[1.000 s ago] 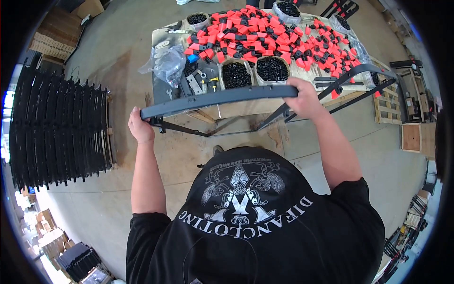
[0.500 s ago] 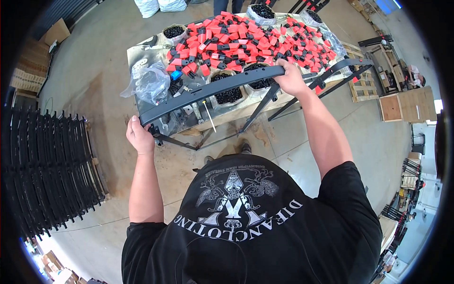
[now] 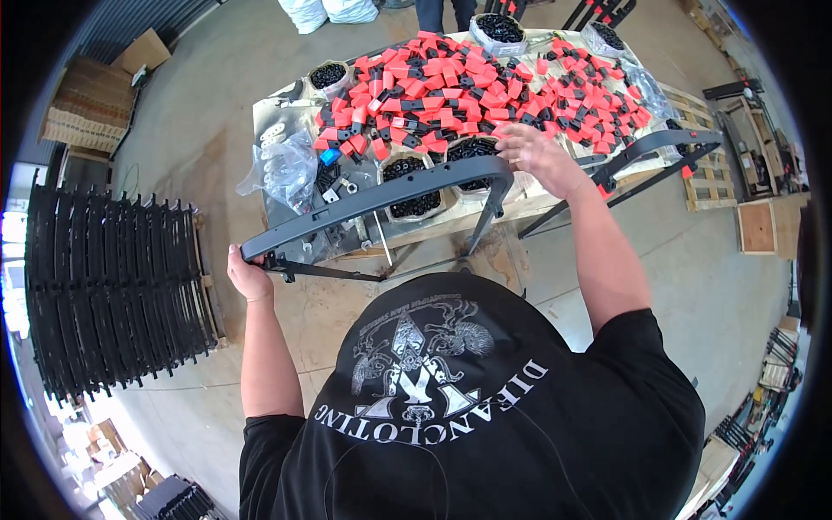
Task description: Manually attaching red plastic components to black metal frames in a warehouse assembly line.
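A black metal frame (image 3: pixel 373 196) with a curved top bar and thin legs slants across in front of me, before the table's near edge. My left hand (image 3: pixel 249 276) is closed around the left end of that bar. Just past the bar's right end, my right hand (image 3: pixel 539 159) hangs with its fingers apart, holding nothing. Behind it lies a heap of red-and-black plastic pieces (image 3: pixel 446 91). Two tubs of small black parts, one a near tub (image 3: pixel 414 208), are partly covered by the bar. Farther right stands a second black frame (image 3: pixel 626 159).
On the table's left lie a clear plastic bag (image 3: pixel 293 178), a blue piece (image 3: pixel 329 157) and loose tools. More tubs of black parts, including a back-left tub (image 3: pixel 328 76), sit along the far side. Tall stacked black frames (image 3: pixel 121 290) stand left. A person's legs (image 3: pixel 442 16) show behind the table.
My right hand has let go of the bar's right end and its fingers have spread. My left hand still holds the frame, and the whole view has shifted slightly.
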Tool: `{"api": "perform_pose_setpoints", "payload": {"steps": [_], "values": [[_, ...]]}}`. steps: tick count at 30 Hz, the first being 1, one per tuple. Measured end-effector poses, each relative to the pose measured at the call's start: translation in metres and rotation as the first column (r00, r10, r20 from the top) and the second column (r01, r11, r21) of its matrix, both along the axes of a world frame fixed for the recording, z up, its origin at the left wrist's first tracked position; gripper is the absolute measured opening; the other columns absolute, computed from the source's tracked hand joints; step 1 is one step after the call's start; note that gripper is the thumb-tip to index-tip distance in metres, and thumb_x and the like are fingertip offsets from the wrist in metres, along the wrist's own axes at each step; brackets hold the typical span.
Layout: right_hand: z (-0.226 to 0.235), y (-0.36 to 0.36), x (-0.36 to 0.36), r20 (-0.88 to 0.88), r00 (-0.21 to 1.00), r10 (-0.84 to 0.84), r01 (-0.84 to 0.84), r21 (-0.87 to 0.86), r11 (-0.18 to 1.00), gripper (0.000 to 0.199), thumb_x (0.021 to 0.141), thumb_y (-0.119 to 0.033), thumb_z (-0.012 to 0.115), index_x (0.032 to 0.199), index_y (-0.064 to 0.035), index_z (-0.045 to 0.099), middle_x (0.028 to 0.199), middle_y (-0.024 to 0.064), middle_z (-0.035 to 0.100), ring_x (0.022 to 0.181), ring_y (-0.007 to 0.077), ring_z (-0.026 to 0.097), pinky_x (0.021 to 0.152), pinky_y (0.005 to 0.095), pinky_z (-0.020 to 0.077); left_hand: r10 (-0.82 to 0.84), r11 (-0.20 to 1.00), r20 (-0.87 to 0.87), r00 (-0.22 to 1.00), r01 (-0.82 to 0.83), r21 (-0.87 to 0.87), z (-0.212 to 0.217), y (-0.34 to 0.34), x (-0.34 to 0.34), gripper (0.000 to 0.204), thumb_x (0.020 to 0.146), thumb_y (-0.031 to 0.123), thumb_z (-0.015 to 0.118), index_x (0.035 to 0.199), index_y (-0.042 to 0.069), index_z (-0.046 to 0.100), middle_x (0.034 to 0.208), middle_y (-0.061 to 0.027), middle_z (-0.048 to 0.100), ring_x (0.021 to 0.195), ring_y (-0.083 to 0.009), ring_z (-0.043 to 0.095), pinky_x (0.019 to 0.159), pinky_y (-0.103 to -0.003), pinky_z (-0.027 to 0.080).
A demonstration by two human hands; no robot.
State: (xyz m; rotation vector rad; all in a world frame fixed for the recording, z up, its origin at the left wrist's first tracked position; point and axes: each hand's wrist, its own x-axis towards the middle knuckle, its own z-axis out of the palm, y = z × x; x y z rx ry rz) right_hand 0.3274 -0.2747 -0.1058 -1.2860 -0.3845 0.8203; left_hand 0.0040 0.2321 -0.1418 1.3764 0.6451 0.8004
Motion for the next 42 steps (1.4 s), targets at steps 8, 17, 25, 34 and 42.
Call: {"api": "perform_pose_setpoints", "payload": {"steps": [8, 17, 25, 34, 42], "values": [[-0.069, 0.058, 0.046, 0.676, 0.448, 0.584, 0.11, -0.691, 0.715, 0.059, 0.082, -0.036, 0.071, 0.133, -0.0083, 0.061, 0.132, 0.0192, 0.06, 0.124, 0.0343, 0.058, 0.106, 0.0446, 0.0466, 0.496, 0.864, -0.013, 0.868, -0.493, 0.104, 0.008, -0.041, 0.015, 0.044, 0.107, 0.04, 0.039, 0.096, 0.004, 0.063, 0.087, -0.0022, 0.06, 0.077, -0.0147, 0.052, 0.073, -0.034, 0.043], [-0.094, 0.052, 0.046, 0.631, 0.366, 0.684, 0.174, -0.768, 0.616, 0.039, 0.088, -0.026, 0.06, 0.122, -0.0063, 0.065, 0.125, 0.018, 0.06, 0.12, 0.0374, 0.06, 0.1, 0.0474, 0.0495, 0.114, 0.97, -0.993, -0.04, 0.222, 0.102, -0.156, -0.138, -0.204, 0.056, 0.098, 0.048, 0.056, 0.122, -0.001, 0.067, 0.127, -0.0275, 0.066, 0.123, -0.038, 0.061, 0.1, -0.049, 0.048], [-0.1, 0.064, 0.053, 0.576, 0.377, 0.725, 0.062, -0.797, 0.601, 0.03, 0.088, -0.01, 0.054, 0.114, -0.0024, 0.066, 0.12, 0.0204, 0.062, 0.11, 0.0401, 0.064, 0.097, 0.0474, 0.0513, -0.12, 0.899, -0.821, 0.558, 0.412, 0.149, -0.195, -0.185, -0.297, 0.045, 0.099, 0.038, 0.062, 0.119, -0.002, 0.069, 0.114, -0.019, 0.072, 0.105, -0.0275, 0.069, 0.09, -0.038, 0.054], [-0.123, 0.043, 0.071, 0.019, 0.997, -0.082, 0.083, -0.33, 0.94, 0.019, 0.089, -0.007, 0.063, 0.108, -0.0057, 0.068, 0.094, 0.009, 0.067, 0.08, 0.0224, 0.065, 0.07, 0.0371, 0.0522, -0.145, 0.976, -0.823, 0.55, -0.058, -0.211, -0.189, -0.216, -0.248, 0.041, 0.098, 0.033, 0.064, 0.119, -0.002, 0.069, 0.109, -0.015, 0.074, 0.097, -0.0224, 0.07, 0.084, -0.034, 0.055], [-0.111, 0.022, 0.061, -0.668, 0.743, -0.04, 0.179, 0.141, 0.974, 0.01, 0.094, -0.02, 0.055, 0.098, -0.0112, 0.057, 0.086, 0.0066, 0.061, 0.074, 0.0195, 0.057, 0.059, 0.0305, 0.0452, -0.228, 0.94, -0.828, 0.512, -0.106, -0.325, -0.199, -0.206, -0.192, 0.038, 0.095, 0.027, 0.071, 0.117, -0.003, 0.068, 0.1, -0.0086, 0.075, 0.087, -0.0135, 0.068, 0.076, -0.028, 0.055]]}}
